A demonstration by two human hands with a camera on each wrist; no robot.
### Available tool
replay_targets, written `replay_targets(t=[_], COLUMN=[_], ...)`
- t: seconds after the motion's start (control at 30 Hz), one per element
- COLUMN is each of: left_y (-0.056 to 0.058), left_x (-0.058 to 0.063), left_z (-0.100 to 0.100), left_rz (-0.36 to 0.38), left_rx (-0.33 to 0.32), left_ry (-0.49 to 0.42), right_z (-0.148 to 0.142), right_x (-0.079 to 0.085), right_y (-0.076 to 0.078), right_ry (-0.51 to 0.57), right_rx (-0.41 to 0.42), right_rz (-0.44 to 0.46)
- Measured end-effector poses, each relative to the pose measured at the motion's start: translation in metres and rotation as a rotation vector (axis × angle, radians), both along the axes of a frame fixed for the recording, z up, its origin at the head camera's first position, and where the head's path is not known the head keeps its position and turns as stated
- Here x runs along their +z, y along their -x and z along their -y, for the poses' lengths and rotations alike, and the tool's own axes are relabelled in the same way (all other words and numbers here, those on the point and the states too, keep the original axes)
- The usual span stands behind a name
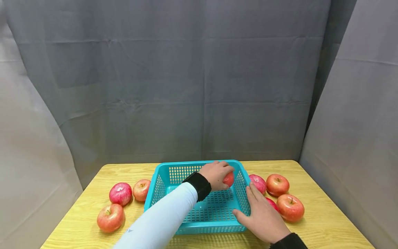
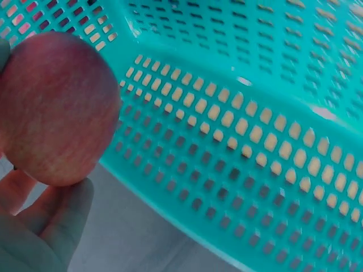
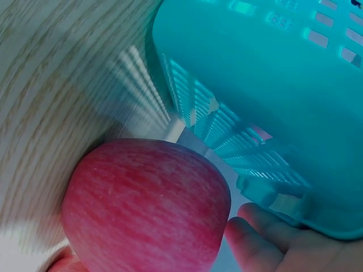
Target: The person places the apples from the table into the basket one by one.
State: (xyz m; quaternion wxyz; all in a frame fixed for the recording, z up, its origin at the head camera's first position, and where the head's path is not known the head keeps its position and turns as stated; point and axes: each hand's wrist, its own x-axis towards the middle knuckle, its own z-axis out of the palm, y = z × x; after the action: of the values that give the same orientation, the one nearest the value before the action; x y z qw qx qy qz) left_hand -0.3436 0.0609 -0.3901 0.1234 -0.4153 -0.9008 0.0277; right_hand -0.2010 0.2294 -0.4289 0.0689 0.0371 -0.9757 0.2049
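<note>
My left hand (image 1: 216, 175) grips a red apple (image 1: 229, 179) over the back right part of a turquoise plastic basket (image 1: 205, 228). In the left wrist view this apple (image 2: 59, 107) sits against the curled fingers (image 2: 62, 218), with the basket's slotted wall beyond it. My right hand (image 1: 264, 219) lies along the basket's right side, fingers fairly straight and fingertips at the rim. A dark pink apple (image 3: 147, 204) stands close to that hand's fingers in the right wrist view, on the table outside the basket.
Left of the basket lie a pink apple (image 1: 120, 193) and two orange-red apples (image 1: 110, 218). To its right are a pink apple (image 1: 257, 183), two red ones (image 1: 290, 208) and another pink one (image 1: 272, 204), partly hidden by my right hand. Grey cloth (image 1: 192, 86) hangs behind the wooden table (image 1: 329, 221).
</note>
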Motion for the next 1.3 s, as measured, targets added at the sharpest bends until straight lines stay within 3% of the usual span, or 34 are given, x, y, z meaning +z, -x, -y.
replay_targets(t=[0.23,0.4,0.77,1.0,1.13,1.3], left_y=[0.004,0.008,0.016,0.018,0.023,0.02], left_x=[-0.015,-0.023,-0.036,-0.039,-0.041,-0.035], left_z=[-0.015,-0.02,-0.027,-0.021,-0.02,-0.015], left_rz=[0.08,0.067,0.073,0.073,0.119,0.169], left_rx=[0.053,0.066,0.004,-0.01,-0.011,-0.022], left_ry=[0.02,0.03,0.041,0.045,0.028,0.021], right_z=[0.002,0.002,-0.001,0.001,0.001,0.002], right_x=[-0.002,-0.003,-0.001,0.001,0.002,0.002], right_y=[-0.001,-0.002,-0.006,-0.003,-0.003,-0.004], right_ry=[0.004,0.0,-0.012,-0.038,-0.043,-0.042], right_rx=[0.003,0.004,0.012,0.015,0.01,0.006], right_rz=[0.014,0.014,-0.015,-0.022,-0.016,-0.011])
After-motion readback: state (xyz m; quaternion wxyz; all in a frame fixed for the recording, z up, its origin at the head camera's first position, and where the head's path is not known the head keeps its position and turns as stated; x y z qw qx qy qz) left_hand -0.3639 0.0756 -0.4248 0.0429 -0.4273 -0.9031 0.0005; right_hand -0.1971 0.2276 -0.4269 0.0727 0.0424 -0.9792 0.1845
